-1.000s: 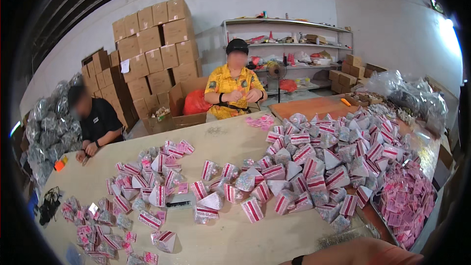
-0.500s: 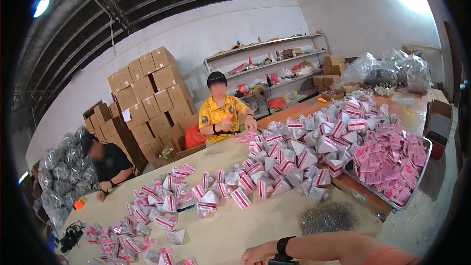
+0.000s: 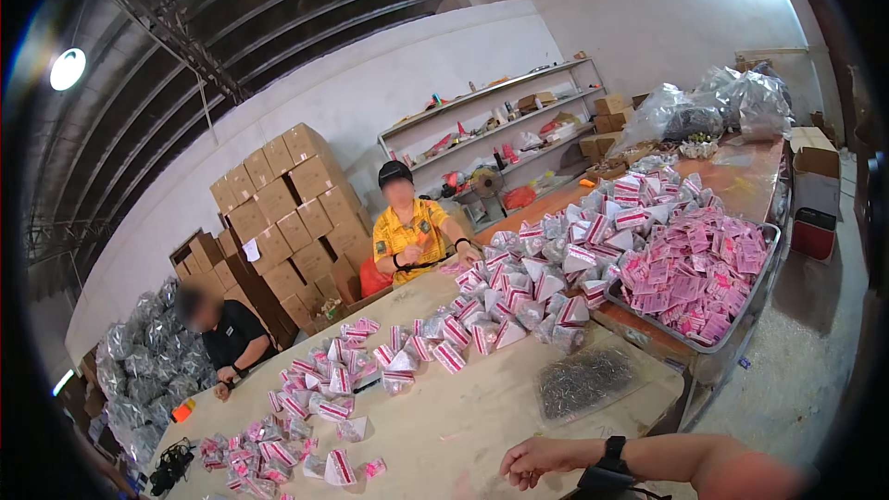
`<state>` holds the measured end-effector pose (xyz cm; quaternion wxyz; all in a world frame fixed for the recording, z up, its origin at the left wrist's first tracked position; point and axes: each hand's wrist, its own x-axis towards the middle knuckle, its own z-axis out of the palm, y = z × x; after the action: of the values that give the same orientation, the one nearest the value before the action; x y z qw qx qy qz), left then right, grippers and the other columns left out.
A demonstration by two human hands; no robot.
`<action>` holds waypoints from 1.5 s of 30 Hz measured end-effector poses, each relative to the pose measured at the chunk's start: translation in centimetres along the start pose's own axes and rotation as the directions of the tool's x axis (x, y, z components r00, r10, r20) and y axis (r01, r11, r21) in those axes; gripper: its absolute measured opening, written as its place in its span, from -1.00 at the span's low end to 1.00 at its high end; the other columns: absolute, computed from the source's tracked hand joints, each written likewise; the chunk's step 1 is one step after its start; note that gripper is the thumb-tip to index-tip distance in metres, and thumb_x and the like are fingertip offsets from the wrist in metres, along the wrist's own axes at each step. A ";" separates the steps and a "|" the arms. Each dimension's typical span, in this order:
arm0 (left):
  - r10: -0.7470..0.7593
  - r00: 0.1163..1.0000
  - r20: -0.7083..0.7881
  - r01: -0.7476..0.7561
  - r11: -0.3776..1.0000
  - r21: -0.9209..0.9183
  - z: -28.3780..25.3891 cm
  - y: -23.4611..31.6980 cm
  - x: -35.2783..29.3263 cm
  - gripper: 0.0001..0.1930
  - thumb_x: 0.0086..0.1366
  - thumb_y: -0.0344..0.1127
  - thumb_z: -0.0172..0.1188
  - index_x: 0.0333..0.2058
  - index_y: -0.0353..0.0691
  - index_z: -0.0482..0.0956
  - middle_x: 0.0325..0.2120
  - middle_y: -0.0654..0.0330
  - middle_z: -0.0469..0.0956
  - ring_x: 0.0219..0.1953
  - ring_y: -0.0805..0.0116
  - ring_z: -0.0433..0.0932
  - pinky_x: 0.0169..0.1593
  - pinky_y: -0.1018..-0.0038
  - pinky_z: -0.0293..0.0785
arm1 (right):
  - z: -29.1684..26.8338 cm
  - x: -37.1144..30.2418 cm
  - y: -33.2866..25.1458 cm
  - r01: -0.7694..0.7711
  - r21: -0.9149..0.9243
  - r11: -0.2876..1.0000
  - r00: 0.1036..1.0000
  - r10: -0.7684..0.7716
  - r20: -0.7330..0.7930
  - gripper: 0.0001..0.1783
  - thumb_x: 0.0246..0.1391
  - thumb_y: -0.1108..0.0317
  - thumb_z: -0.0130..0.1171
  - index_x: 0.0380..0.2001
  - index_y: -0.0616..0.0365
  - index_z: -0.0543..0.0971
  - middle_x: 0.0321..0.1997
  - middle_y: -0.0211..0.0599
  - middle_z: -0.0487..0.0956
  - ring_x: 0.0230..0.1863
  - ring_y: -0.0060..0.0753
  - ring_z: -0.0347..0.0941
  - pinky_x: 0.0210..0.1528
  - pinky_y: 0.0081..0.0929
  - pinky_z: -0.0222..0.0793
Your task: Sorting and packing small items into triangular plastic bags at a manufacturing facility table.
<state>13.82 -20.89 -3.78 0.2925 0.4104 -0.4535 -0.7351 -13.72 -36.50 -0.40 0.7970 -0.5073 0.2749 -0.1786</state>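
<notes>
Right hand (image 3: 542, 456) hanging over table (image 3: 444, 428), 1 clear box (image 3: 559, 422) ahead of it

Counts: 1 clear box, holding a heap of metal bits (image 3: 585, 383), too many to count. 1 metal tray (image 3: 748, 293), piled with pink cards (image 3: 690, 268), also uncountable. Packs (image 3: 450, 357): dozens, overlapping, no exact count. 1 orange item (image 3: 183, 410), 1 black cable bundle (image 3: 171, 466), 2 co-workers: one in yellow (image 3: 407, 239), one in black (image 3: 236, 335), both sitting along the table's far edge.

Position: clear box is sitting near the table's right edge, ahead and right of the fingers (image 3: 524, 479), apart from them. Fingers are hanging loosely bent, close together; can't tell if the tips are pinching anything.

Packs are heaping toward the right edge and spreading thinner toward the left. Metal tray is standing past the right edge. Cable bundle and orange item are lying by the left edge.
</notes>
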 end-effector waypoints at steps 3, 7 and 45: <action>0.082 0.996 -0.028 -0.077 0.987 0.142 2.4 2.2 -1.6 -0.65 0.10 -0.18 0.10 -0.22 -0.32 0.38 -0.41 0.05 0.47 -0.42 0.30 0.45 -0.30 0.35 0.43 | -0.4 -3.5 1.6 0.188 0.170 0.967 0.977 -0.167 -0.131 -0.81 0.07 0.42 -0.08 -0.24 0.21 0.42 -0.42 -0.28 0.52 -0.44 -0.43 0.46 -0.40 -0.55 0.38; 0.159 0.983 -0.097 -0.167 0.982 -0.090 2.2 3.2 0.0 -0.74 0.14 -0.31 0.08 -0.22 -0.33 0.44 -0.39 0.11 0.51 -0.32 0.35 0.49 -0.18 0.48 0.41 | -2.4 -5.8 2.8 0.248 0.171 0.953 0.941 -0.195 -0.278 -0.83 0.06 0.39 -0.05 -0.27 0.18 0.41 -0.45 -0.31 0.50 -0.44 -0.46 0.46 -0.40 -0.56 0.37; 0.110 0.993 0.032 -0.115 0.962 0.249 5.1 6.3 24.2 -0.37 0.14 -0.42 0.04 0.17 -0.10 0.00 -0.25 0.20 0.39 -0.57 0.57 0.40 -0.51 0.68 0.34 | -7.8 -15.5 2.3 0.608 -0.037 0.793 0.210 -0.205 -0.956 -0.66 -0.14 0.58 -0.19 -0.18 0.25 0.22 -0.60 -0.16 0.42 -0.72 -0.30 0.38 -0.76 -0.43 0.28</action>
<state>-2.13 -40.74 -4.94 0.2755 0.4109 -0.5679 -0.6578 -30.72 -32.31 -1.11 0.4892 -0.2154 0.4934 -0.6862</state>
